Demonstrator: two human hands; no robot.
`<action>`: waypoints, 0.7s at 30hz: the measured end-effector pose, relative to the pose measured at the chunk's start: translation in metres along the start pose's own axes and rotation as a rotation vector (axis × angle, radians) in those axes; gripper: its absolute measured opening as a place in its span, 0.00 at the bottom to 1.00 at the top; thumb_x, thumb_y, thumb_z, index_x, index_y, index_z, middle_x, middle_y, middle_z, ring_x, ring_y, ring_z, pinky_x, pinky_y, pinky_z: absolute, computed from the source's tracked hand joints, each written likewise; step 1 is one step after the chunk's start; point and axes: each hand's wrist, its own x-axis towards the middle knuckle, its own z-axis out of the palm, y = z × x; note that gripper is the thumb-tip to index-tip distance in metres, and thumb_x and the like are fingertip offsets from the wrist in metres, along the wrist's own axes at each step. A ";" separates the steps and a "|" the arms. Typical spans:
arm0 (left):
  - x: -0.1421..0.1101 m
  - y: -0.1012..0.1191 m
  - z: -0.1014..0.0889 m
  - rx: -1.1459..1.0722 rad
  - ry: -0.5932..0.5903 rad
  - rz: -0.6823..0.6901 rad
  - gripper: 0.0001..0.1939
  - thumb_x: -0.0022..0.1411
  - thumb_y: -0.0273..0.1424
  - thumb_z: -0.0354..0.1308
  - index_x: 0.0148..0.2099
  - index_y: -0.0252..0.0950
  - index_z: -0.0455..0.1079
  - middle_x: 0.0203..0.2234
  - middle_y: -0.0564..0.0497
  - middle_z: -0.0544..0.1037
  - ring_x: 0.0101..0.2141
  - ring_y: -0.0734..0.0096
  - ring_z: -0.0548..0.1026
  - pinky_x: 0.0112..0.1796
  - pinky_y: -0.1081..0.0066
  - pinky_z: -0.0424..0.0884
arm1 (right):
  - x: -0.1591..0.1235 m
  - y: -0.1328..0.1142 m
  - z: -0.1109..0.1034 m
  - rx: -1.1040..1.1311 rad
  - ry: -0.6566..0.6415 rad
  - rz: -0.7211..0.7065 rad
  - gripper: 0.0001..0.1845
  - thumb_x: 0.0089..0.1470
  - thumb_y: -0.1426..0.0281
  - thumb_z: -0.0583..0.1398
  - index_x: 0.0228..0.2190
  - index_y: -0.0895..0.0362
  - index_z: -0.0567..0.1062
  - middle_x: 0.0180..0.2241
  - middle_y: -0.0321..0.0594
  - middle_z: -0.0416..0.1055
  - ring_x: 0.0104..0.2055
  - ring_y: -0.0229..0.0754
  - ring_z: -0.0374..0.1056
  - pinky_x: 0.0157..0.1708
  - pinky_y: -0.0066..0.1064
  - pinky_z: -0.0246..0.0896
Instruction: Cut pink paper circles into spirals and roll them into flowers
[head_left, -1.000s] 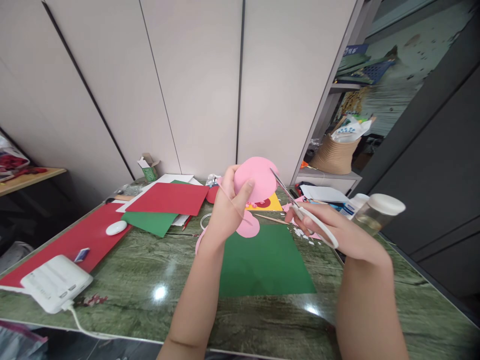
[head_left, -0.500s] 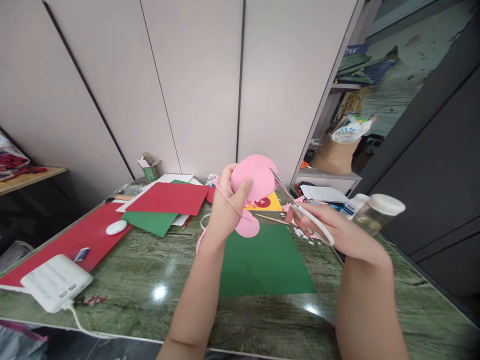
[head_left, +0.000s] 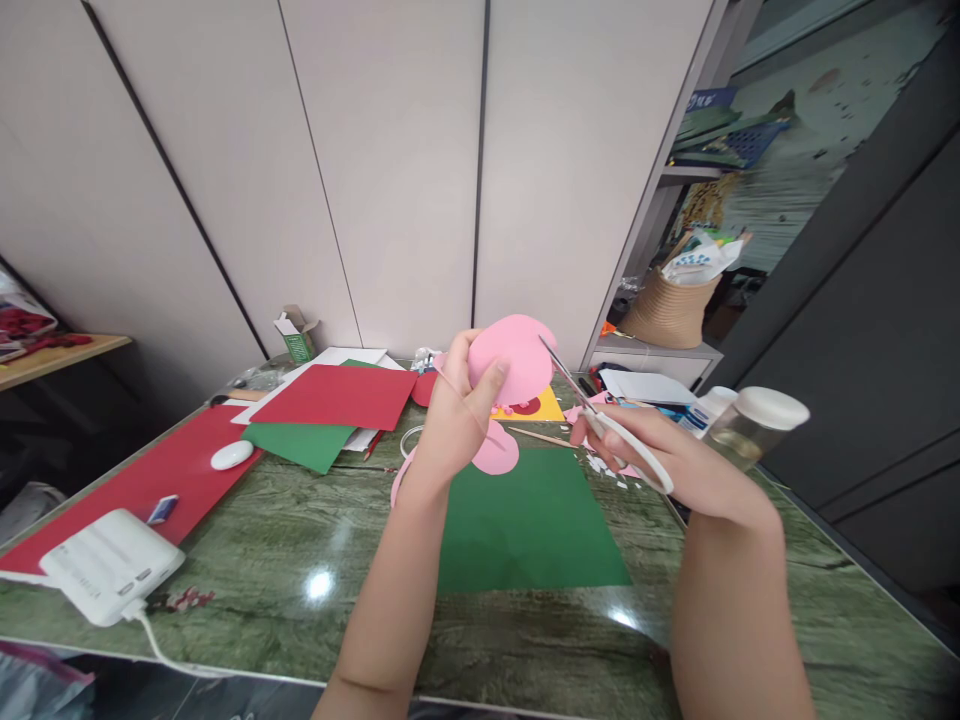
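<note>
Between the thumb and fingers of my left hand is a rounded piece of pink paper, held up above the table. A narrow pink strip hangs across that hand and down beside the wrist. My right hand grips white-handled scissors, their blades reaching up and left onto the paper's right edge. Below, a smaller pink paper circle lies at the top of a green sheet. Behind it a yellow sheet bears a dark red round and small pink bits, partly hidden by the held paper.
Red sheets and green and white sheets are stacked at the left. A white power bank with a cable sits near the front left, a white mouse behind it. At the right stands a lidded jar; white scraps lie near the scissors.
The pink paper and my left hand shift slightly left and up, then back right and down. The scissor handles move together a little, then part slightly; the blades stay at the paper's right edge.
</note>
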 end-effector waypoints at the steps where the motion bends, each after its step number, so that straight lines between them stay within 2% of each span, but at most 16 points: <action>1: 0.000 0.000 0.000 -0.004 -0.002 0.000 0.10 0.60 0.38 0.54 0.42 0.39 0.65 0.33 0.49 0.72 0.33 0.69 0.70 0.31 0.71 0.69 | 0.000 0.000 0.000 0.001 0.001 -0.001 0.24 0.59 0.51 0.47 0.38 0.57 0.70 0.29 0.38 0.64 0.27 0.37 0.57 0.27 0.28 0.54; 16: 0.003 -0.005 0.000 0.000 0.080 0.028 0.12 0.60 0.38 0.54 0.44 0.38 0.65 0.36 0.48 0.74 0.36 0.69 0.72 0.35 0.70 0.71 | 0.000 0.003 0.000 -0.024 -0.022 -0.020 0.20 0.61 0.55 0.46 0.38 0.56 0.69 0.29 0.37 0.64 0.27 0.36 0.56 0.27 0.28 0.52; 21: 0.002 -0.004 0.000 -0.021 0.055 0.030 0.13 0.61 0.38 0.53 0.46 0.38 0.64 0.38 0.47 0.74 0.38 0.67 0.72 0.37 0.69 0.71 | 0.000 0.003 0.000 -0.033 -0.023 -0.009 0.20 0.61 0.55 0.46 0.37 0.56 0.69 0.28 0.36 0.63 0.26 0.36 0.56 0.27 0.28 0.52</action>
